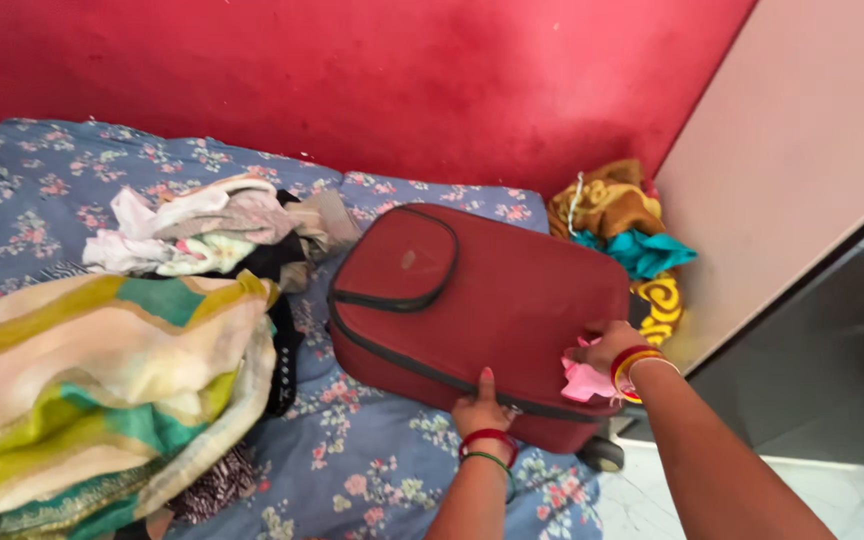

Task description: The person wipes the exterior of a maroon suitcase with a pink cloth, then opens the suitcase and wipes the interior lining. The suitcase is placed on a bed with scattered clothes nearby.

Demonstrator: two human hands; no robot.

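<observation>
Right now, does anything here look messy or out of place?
Yes. A pink cloth sticks out of the closed red suitcase by the right hand. Clothes lie in a loose heap on the bed.

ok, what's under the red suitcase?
The red suitcase lies on the floral bedsheet, one wheel over the edge. Left hand grips its side; anything beneath is hidden.

Bare forearms, no sleeves; left wrist [487, 445] wears red and green bangles, right wrist [632, 370] red, yellow and white bangles.
</observation>
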